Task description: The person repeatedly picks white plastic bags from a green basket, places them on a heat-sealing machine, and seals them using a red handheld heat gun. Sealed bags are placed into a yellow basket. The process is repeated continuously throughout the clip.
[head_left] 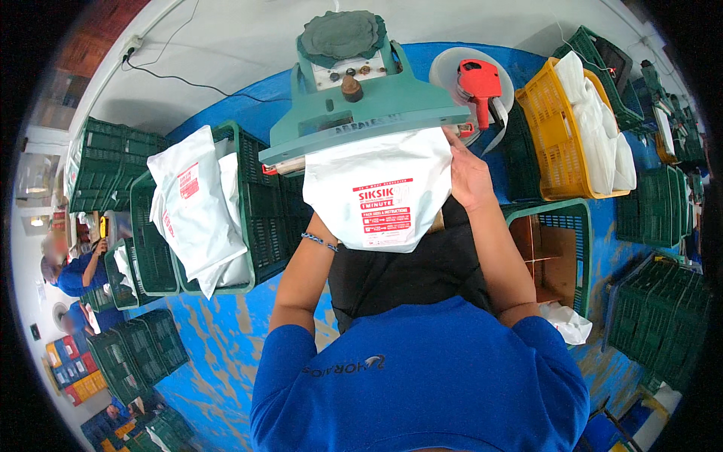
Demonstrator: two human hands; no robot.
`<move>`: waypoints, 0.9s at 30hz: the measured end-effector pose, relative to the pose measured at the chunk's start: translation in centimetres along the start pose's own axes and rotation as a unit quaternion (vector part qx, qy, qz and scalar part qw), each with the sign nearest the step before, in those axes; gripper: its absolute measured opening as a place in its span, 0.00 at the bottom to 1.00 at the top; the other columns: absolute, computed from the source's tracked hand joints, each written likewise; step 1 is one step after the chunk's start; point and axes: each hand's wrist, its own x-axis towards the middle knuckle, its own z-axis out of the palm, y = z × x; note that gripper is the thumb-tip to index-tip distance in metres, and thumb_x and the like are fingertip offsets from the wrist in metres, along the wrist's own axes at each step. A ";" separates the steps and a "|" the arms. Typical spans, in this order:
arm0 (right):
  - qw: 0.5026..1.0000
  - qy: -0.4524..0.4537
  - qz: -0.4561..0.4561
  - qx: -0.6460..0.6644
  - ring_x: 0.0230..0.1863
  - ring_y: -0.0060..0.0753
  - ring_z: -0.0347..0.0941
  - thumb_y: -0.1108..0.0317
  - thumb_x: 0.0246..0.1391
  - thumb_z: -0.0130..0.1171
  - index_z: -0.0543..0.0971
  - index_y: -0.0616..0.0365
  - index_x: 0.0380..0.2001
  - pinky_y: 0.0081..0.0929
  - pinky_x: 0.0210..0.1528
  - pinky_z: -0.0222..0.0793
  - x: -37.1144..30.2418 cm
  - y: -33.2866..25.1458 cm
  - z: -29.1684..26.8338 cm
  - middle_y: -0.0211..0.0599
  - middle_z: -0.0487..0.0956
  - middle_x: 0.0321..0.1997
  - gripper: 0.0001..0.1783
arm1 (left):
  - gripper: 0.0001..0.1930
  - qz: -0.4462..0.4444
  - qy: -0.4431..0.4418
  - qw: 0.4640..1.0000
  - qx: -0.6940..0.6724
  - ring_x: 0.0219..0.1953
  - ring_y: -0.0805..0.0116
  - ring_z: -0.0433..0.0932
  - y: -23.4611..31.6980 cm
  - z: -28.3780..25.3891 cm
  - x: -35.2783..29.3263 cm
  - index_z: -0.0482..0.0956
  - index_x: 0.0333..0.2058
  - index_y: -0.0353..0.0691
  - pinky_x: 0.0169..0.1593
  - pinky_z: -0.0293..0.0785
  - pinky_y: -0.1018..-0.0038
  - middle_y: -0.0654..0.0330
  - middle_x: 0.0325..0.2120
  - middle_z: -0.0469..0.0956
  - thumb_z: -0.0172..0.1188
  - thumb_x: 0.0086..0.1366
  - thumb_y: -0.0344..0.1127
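Note:
A white plastic pouch (380, 181) with red print hangs from the jaw of a green heat sealer (361, 113), its top edge up against the long sealing bar. My right hand (471, 177) grips the pouch's upper right corner, fingertips close to the end of the bar. Behind the pouch my left hand is out of sight; only the wrist (324, 226) and a beaded bracelet (319, 241) show at its lower left edge. How the left fingers lie is hidden.
Left, a green crate (260, 188) holds printed white pouches (197, 211). Right of the sealer are a red label gun (479, 81) and a yellow crate (546, 113) of white packs. Below stands a green crate (584, 256) with cardboard inside. Another person (79, 271) stands far left.

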 end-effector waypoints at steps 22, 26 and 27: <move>0.985 -0.061 0.146 0.067 0.56 0.41 0.68 0.71 0.53 0.52 0.64 0.64 0.57 0.36 0.59 0.61 2.2 -0.4 -1.5 0.47 0.70 0.57 0.27 | 0.24 0.020 -0.002 1.000 0.011 0.58 0.55 0.65 0.0 0.0 -0.8 0.65 0.55 0.34 0.57 0.66 0.61 0.50 0.54 0.68 0.42 0.67 0.45; 0.985 0.002 0.141 0.101 0.57 0.42 0.68 0.75 0.49 0.54 0.64 0.64 0.57 0.37 0.61 0.61 2.1 0.4 -1.9 0.49 0.69 0.57 0.29 | 0.24 0.032 -0.002 0.999 0.017 0.59 0.55 0.65 -0.2 0.2 -1.0 0.65 0.55 0.34 0.57 0.66 0.60 0.50 0.54 0.68 0.42 0.67 0.45; 0.986 -0.034 0.125 0.101 0.57 0.42 0.67 0.77 0.48 0.53 0.63 0.64 0.58 0.36 0.61 0.60 2.0 0.6 -1.9 0.49 0.69 0.57 0.31 | 0.24 0.035 -0.001 0.999 0.018 0.59 0.55 0.65 -0.1 0.2 -1.1 0.65 0.55 0.34 0.57 0.66 0.60 0.50 0.54 0.68 0.42 0.67 0.45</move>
